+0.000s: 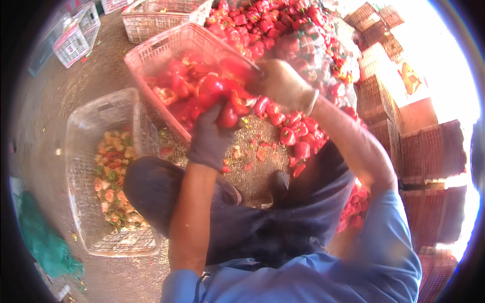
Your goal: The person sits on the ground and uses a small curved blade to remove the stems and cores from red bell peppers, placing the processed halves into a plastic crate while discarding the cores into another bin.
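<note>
My left hand [212, 132], in a dark glove, holds a red bell pepper [228, 115] over the near edge of a red plastic crate [159, 102]. Cut red peppers [178, 81] lie inside that crate. My right hand [282, 81], in a light knitted glove with a dark front, is closed around a tool handle at the crate's right side; the tool itself is mostly hidden and blurred. Whole red peppers [302, 150] lie on the ground right of my hands, joining a large heap [265, 24] behind.
A pale plastic crate [75, 189] with pepper cores [113, 163] stands at my left. Another crate [146, 28] stands beyond the red one. Stacked crates [420, 151] line the right side. Green netting [43, 235] lies at lower left. A filled mesh sack [307, 49] rests by the heap.
</note>
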`<state>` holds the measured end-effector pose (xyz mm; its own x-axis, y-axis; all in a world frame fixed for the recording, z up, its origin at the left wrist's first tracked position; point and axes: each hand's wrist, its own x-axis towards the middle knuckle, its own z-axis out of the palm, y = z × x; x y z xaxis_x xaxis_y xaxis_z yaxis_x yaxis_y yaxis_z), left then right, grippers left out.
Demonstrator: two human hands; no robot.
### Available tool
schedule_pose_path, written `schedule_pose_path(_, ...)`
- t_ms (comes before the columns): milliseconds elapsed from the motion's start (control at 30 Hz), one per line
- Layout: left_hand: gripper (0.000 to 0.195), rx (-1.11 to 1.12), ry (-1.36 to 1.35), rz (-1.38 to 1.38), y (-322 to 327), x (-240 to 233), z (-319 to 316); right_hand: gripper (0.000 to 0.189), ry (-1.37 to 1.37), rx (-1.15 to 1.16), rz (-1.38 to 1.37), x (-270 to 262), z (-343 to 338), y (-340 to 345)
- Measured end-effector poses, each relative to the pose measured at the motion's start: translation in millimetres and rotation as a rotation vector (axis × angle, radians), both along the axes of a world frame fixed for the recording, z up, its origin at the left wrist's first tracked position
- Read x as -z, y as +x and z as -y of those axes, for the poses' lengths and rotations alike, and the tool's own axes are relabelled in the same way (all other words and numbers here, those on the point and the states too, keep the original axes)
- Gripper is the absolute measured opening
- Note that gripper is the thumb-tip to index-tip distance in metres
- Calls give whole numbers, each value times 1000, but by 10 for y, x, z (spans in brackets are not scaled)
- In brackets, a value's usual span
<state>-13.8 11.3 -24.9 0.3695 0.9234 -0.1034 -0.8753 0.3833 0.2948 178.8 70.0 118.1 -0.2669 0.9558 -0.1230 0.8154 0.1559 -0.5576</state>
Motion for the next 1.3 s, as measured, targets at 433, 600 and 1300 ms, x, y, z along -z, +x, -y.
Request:
schedule_pose_path(433,50,-181,-18,-732,-283,277,-287,35,39,80,-60,-339,-536,1263)
schedule_pose_path(600,55,-283,-41,-896,-304,254,-219,28,-39,326,-208,332,108,3590)
schedule_pose_path(1300,49,183,171,-1022,893,31,-392,113,-368,1512,212,2566,3899,4486)
